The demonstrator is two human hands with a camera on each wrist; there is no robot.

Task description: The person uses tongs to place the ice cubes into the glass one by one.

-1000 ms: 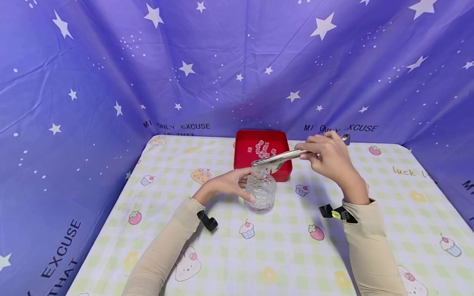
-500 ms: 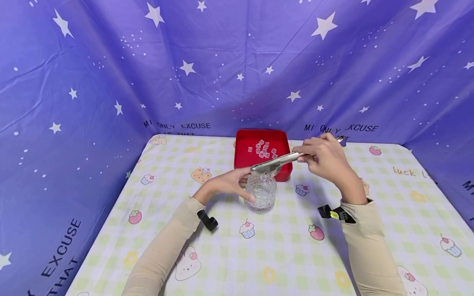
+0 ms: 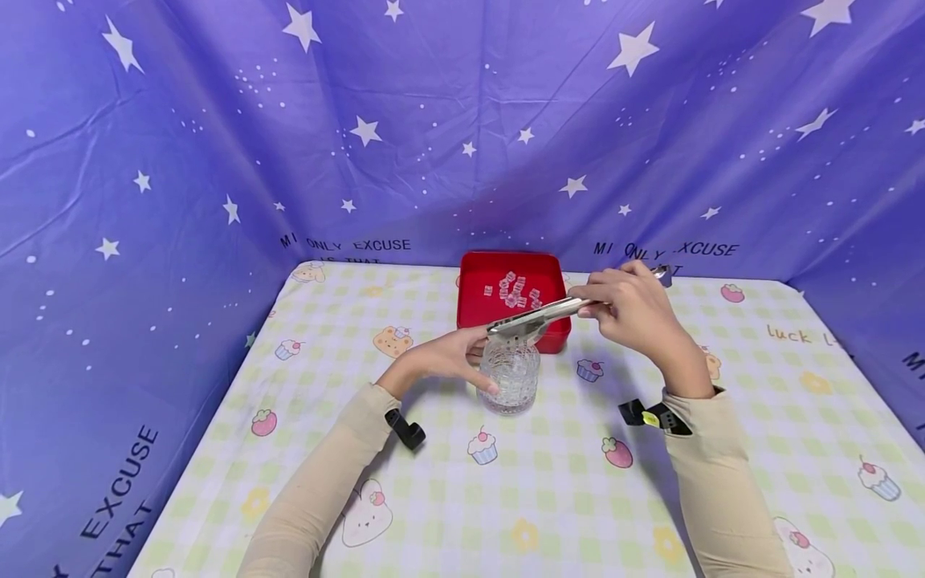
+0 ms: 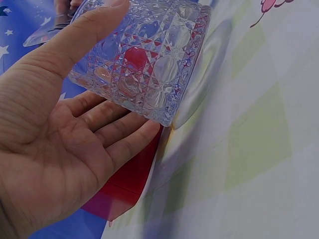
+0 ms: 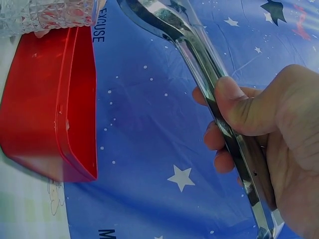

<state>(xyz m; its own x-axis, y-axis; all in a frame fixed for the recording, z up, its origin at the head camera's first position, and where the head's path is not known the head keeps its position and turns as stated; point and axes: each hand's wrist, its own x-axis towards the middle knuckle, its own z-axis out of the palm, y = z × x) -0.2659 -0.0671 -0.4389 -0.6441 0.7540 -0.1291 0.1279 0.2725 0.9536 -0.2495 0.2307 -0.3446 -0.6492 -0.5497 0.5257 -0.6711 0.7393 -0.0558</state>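
A clear cut-glass tumbler (image 3: 519,385) stands upright on the table. My left hand (image 3: 448,355) holds it from the left, thumb on the near side and fingers behind. The left wrist view shows the thumb against the patterned wall of the tumbler (image 4: 149,59). My right hand (image 3: 630,303) grips a pair of metal tongs (image 3: 538,318), whose broad ends hang over the tumbler's mouth. In the right wrist view, my thumb presses along the tongs (image 5: 209,82) with fingers curled beneath. Whether anything sits between the tong ends is too small to tell.
Just behind the tumbler is a red box (image 3: 470,315) without a lid, holding several small clear cubes (image 3: 511,294). A checked cloth (image 3: 564,498) covers the table. A purple star-printed curtain (image 3: 405,160) hangs at the back and sides.
My right hand and the tongs have shifted slightly left, the tong ends staying over the tumbler. My left hand and the tumbler have stayed in place.
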